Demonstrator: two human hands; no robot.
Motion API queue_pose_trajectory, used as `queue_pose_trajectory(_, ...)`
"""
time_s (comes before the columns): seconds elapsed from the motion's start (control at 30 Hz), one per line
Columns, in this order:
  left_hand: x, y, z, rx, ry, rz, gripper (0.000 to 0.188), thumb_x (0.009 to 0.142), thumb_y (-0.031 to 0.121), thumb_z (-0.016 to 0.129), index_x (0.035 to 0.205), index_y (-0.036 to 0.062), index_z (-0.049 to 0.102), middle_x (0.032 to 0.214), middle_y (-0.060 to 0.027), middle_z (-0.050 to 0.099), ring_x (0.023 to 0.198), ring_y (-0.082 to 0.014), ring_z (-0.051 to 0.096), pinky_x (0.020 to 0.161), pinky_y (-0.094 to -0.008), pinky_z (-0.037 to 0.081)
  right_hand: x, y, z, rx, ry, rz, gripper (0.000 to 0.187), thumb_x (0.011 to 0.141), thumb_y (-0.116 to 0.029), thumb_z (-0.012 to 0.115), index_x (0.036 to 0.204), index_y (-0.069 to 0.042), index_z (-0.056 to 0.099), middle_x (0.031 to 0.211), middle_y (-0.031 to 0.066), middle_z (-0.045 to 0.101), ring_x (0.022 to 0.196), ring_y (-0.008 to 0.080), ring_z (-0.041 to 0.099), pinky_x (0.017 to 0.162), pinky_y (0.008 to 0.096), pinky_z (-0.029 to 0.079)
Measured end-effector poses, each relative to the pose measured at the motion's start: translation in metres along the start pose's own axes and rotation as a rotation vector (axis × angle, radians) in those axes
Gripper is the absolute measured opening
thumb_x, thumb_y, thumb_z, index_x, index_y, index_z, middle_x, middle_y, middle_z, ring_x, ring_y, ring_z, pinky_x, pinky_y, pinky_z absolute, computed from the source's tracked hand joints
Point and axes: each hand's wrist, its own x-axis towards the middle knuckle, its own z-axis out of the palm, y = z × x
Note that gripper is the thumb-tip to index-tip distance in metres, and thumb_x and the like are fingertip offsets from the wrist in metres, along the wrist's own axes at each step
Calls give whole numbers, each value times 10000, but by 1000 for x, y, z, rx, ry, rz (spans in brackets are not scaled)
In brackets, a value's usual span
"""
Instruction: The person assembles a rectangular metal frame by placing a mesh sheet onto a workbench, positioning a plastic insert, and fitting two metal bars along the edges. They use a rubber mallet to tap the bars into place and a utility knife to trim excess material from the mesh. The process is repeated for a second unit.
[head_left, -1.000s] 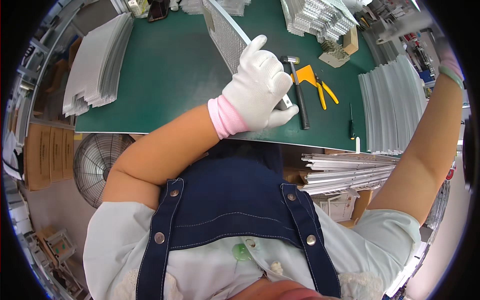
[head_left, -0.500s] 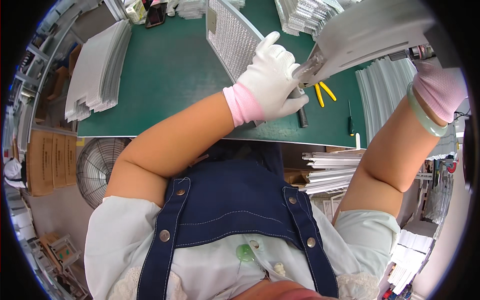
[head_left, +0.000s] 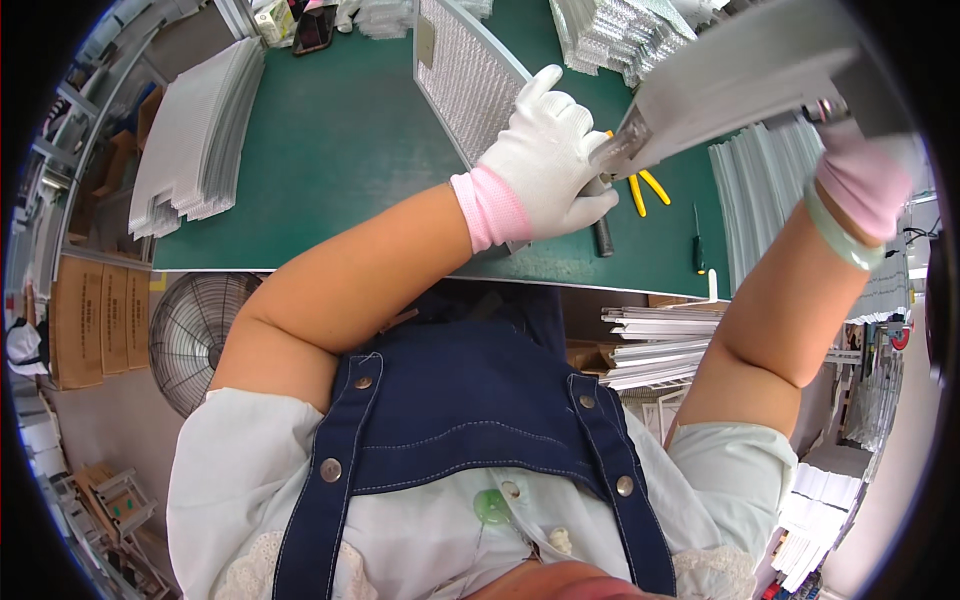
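My left hand (head_left: 550, 155), in a white glove with a pink cuff, grips the near edge of a framed mesh panel (head_left: 465, 90). The panel stands tilted on the green table, its silvery mesh facing left. Its index finger lies along the frame and the thumb points right. My right hand (head_left: 865, 180), gloved too, is mostly hidden behind a large grey hand-held tool (head_left: 745, 85) and holds its rear. The narrow nose of the tool reaches the fingers of my left hand; where it meets the frame is hidden.
A stack of mesh sheets (head_left: 195, 140) lies at the left, more mesh (head_left: 620, 35) at the back. Yellow-handled pliers (head_left: 650, 190), a dark handle (head_left: 603, 238) and a screwdriver (head_left: 699, 250) lie nearby. White strips (head_left: 665, 345) stick out below the table edge (head_left: 400, 275); a fan (head_left: 195, 340) stands left.
The grey tool has tilted a little, its body lower in view, as my right hand shifted slightly left and down. My left hand and the panel have hardly moved.
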Motion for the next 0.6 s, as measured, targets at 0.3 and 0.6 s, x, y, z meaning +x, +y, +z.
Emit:
queue_pose_trajectory(0.3, 6, 1, -13, -115, -353, -118, 509, 801, 360, 645, 1232, 92, 611, 1173, -181, 593, 1145, -396, 527, 1125, -608, 224, -9, 70, 35, 447, -77, 417, 352, 931, -314, 625, 1043, 18, 658, 837, 130, 720, 636, 246, 709, 540, 359, 615)
queue_pose_trajectory(0.6, 2, 0, -4, -87, -237, -71, 505, 810, 363, 627, 1238, 96, 612, 1084, -149, 621, 1083, -361, 547, 1135, -600, 219, -19, 64, 60, 321, 58, 405, 345, 910, -227, 512, 1046, 58, 651, 882, 164, 720, 692, 269, 717, 612, 360, 627)
